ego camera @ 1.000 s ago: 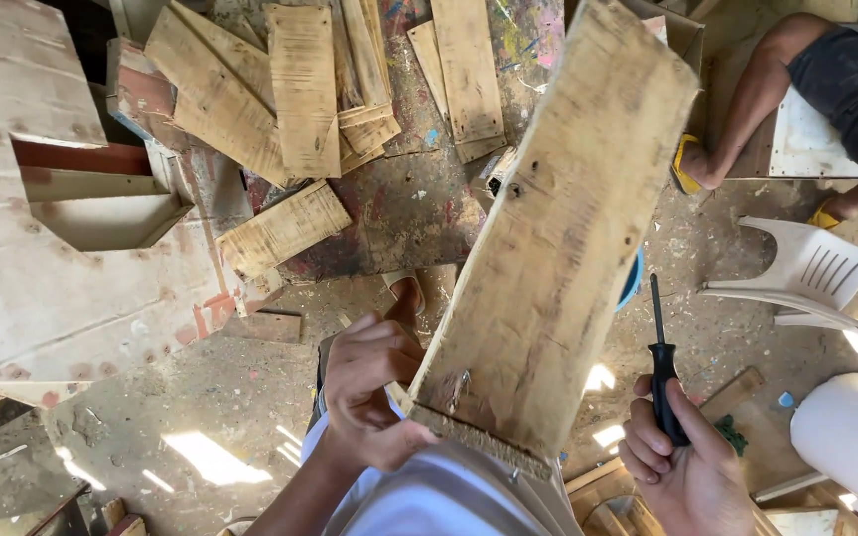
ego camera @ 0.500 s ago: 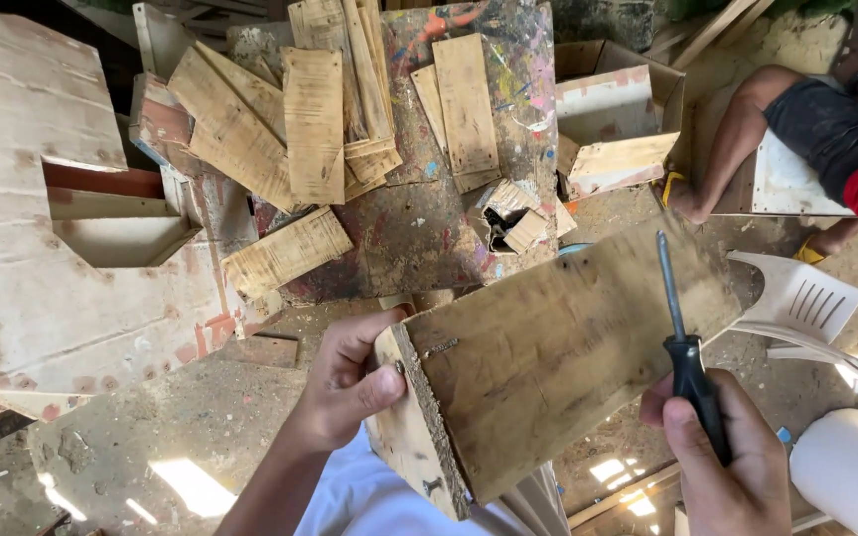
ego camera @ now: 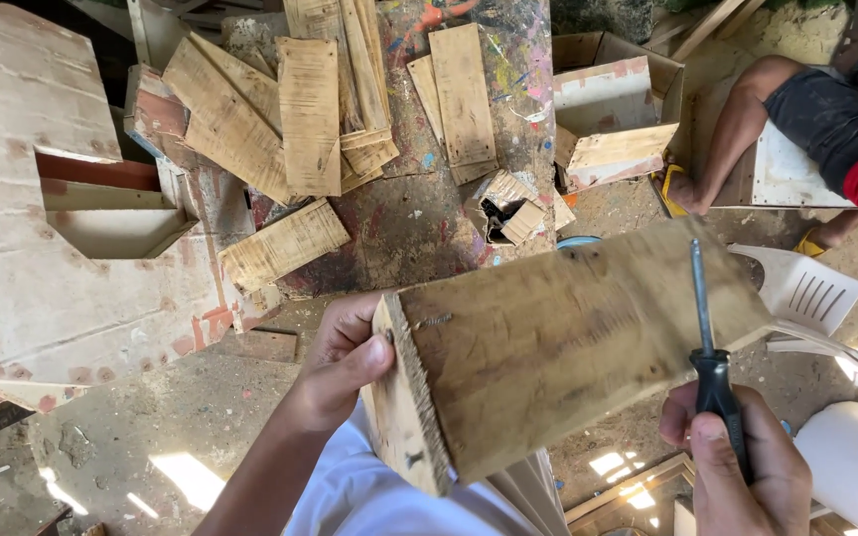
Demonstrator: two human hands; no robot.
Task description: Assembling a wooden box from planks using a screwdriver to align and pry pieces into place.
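Partly cropped right hand (ego camera: 737,471) grips screwdriver (ego camera: 712,357); plank (ego camera: 568,347) probably hides tip.

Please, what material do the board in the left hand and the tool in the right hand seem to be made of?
The board looks like raw, unpainted wood: visible grain, a rough splintered end. The screwdriver seems to have a dull grey metal shaft and a black handle, probably plastic or rubber.

my right hand (ego camera: 737,467) cut off at bottom edge | plank (ego camera: 558,347) hides my left fingers | seated person (ego camera: 816,119) cropped at right edge
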